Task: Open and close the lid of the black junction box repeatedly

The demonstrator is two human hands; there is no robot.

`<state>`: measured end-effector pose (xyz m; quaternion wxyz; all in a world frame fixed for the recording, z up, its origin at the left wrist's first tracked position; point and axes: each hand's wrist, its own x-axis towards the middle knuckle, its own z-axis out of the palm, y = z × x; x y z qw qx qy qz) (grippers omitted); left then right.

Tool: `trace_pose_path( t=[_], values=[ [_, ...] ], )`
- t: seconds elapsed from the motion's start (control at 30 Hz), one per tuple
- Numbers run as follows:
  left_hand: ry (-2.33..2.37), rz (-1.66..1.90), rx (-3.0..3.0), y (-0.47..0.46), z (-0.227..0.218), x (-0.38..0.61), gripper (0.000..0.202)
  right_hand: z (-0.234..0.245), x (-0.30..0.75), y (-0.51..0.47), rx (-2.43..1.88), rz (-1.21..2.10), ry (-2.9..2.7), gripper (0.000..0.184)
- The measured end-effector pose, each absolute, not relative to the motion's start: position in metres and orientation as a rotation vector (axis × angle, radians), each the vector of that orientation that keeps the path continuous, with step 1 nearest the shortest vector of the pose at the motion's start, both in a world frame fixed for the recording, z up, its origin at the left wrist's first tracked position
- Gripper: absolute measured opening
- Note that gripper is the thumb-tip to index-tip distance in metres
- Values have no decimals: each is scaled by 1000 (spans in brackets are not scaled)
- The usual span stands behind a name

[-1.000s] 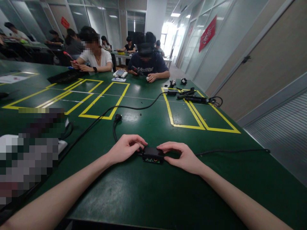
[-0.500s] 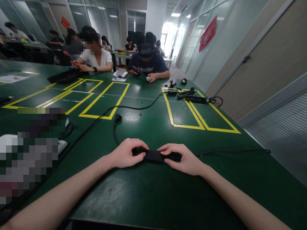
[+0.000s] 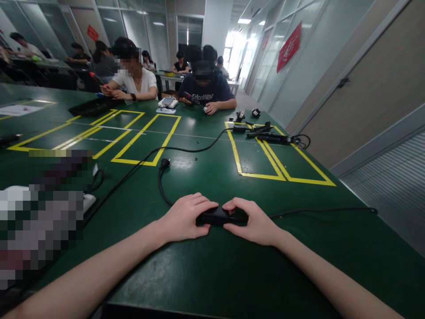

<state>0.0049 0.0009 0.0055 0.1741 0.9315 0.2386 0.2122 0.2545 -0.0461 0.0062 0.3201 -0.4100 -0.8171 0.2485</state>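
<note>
A black power adapter [image 3: 216, 216] lies on the green table in front of me, partly covered by my fingers. My left hand [image 3: 184, 218] is closed over its left part, fingers on the far side and thumb on the near side. At its right end, my right hand [image 3: 260, 222] curls its thumb and fingertips around the brick, where the cable leaves it. From under my left hand a power cord runs back to a black plug [image 3: 165, 164]. Another thin black cable [image 3: 318, 210] runs from beneath my right hand toward the table's right edge.
Yellow tape rectangles [image 3: 262, 177] mark the green table [image 3: 212, 274]. A second adapter [image 3: 239, 129] and bundled black cables [image 3: 279, 138] lie far right. A long cord [image 3: 186, 150] crosses the middle. Pixelated items sit at left. Two people work across the table, near a black tray [image 3: 89, 106].
My left hand has slid right and now covers more of the adapter's top. The adapter is tilted differently. My right hand stays at its right end.
</note>
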Motion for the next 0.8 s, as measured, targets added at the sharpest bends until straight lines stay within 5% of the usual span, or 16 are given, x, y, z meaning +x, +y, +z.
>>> trace_pose_path(
  t=[0.13,0.3,0.53,0.8],
  values=[
    [773,535,2726,0,5,6,43,12,253,-48,-1144,752,-2125,19],
    [772,489,2790,-1,5,6,34,9,251,-47,-1098,604,-2268,44],
    [731,495,2797,-3,8,5,26,3,251,-46,-970,323,-2459,24],
    [673,502,2858,-3,12,3,20,7,247,-48,-844,184,-2403,28]
  ],
)
